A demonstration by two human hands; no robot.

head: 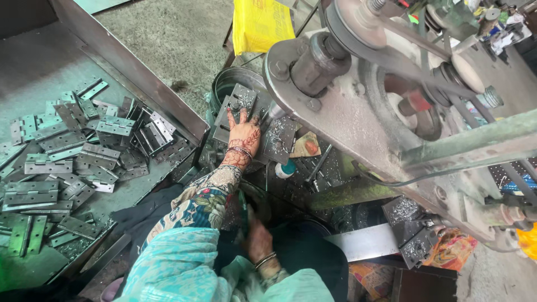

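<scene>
My left hand (243, 133), with dark red patterns on its back and bangles at the wrist, lies flat with fingers spread on a grey metal hinge plate (239, 99). It presses the plate onto the machine's work table, right beside the drill spindle (275, 113). My right hand (258, 239) is low near my lap, below the left arm's flowered sleeve (196, 208). Its fingers point into a dark gap and are partly hidden, so what they touch is unclear.
A large metal tray (140, 67) on the left holds several loose grey hinges (114, 127). A belt-driven machine (358, 112) fills the right. Metal shavings (277, 137) cover its table. A round metal tub (226, 81) and a yellow bag (260, 22) lie beyond.
</scene>
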